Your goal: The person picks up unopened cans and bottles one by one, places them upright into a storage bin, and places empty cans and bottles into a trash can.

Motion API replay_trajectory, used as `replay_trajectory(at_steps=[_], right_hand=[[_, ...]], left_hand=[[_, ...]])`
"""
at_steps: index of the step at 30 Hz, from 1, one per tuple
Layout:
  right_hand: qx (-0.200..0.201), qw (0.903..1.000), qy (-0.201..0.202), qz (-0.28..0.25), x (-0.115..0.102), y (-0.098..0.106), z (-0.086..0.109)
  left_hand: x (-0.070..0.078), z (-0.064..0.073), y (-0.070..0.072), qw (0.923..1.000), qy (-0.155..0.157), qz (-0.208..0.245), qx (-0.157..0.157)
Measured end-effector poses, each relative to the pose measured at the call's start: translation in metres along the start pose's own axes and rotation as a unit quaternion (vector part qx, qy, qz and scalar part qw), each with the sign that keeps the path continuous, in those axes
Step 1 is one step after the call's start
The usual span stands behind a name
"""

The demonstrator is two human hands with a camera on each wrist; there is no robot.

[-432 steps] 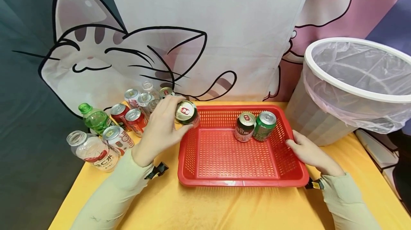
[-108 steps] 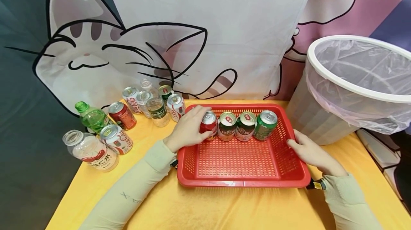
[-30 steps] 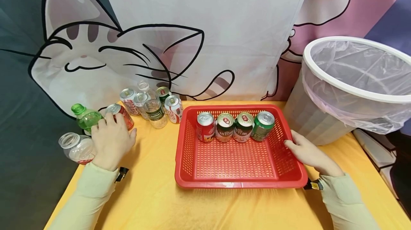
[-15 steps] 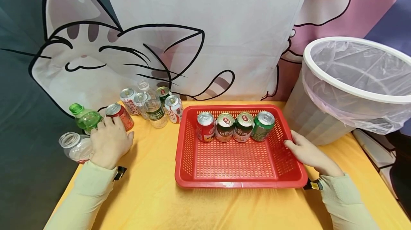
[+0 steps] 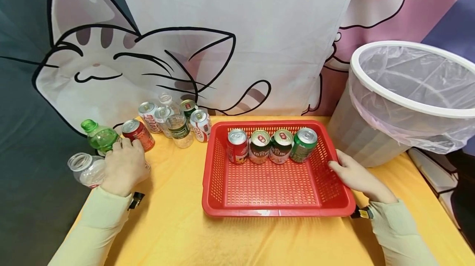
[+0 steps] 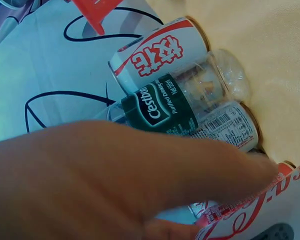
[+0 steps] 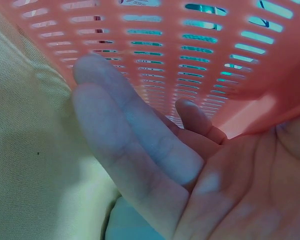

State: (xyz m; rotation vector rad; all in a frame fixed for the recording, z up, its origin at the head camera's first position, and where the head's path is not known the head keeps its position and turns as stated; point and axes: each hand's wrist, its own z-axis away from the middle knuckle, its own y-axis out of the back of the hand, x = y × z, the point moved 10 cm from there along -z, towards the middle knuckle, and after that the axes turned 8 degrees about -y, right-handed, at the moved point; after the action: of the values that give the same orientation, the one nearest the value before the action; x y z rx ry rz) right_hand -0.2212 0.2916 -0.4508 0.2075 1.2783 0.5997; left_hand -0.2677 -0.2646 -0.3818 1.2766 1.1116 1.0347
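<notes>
At the left of the table, my left hand [image 5: 126,167] is wrapped over a white Coca-Cola can, almost hidden in the head view. In the left wrist view this white can [image 6: 280,220] shows beside the thumb. A wide clear bottle [image 5: 89,172], a green bottle [image 5: 102,138] and a red can [image 5: 142,137] surround that hand. My right hand [image 5: 356,177] grips the right rim of a red basket [image 5: 278,212], thumb over the edge and fingers along the outer wall. Inside, in a row, stand a red can [image 5: 238,150], two dark cans [image 5: 259,152] and a green can [image 5: 304,150].
Farther back are a Cestbon bottle [image 5: 179,130], a white can [image 5: 201,125], a dark green can [image 5: 188,107] and another white can [image 5: 149,117]. A lined bin [image 5: 363,130] rises behind the basket's right side. A printed cloth [image 5: 289,43] hangs behind the yellow table.
A dark can, held by my left hand at first, and a red can have joined the row in the basket. My left hand has since moved left onto the white can; the right stays put.
</notes>
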Motion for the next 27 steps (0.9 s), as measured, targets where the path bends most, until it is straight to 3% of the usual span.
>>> replay_trajectory(at_steps=[5, 14, 23, 27], right_hand=[[0.000, 1.0000, -0.004, 0.000, 0.000, 0.000, 0.000], [0.002, 1.0000, -0.001, 0.005, -0.001, 0.001, 0.000], [-0.001, 1.0000, 0.001, 0.003, -0.002, 0.000, 0.001], [-0.002, 1.0000, 0.000, 0.004, -0.002, -0.001, 0.001]], left_hand=[[0.001, 0.000, 0.002, 0.9997, -0.021, -0.006, 0.001], [0.009, -0.002, 0.007, 0.9964, -0.065, -0.038, 0.039], [0.017, 0.002, 0.011, 0.9924, -0.107, -0.032, 0.052], [0.018, 0.005, 0.015, 0.9882, -0.129, -0.023, 0.078]])
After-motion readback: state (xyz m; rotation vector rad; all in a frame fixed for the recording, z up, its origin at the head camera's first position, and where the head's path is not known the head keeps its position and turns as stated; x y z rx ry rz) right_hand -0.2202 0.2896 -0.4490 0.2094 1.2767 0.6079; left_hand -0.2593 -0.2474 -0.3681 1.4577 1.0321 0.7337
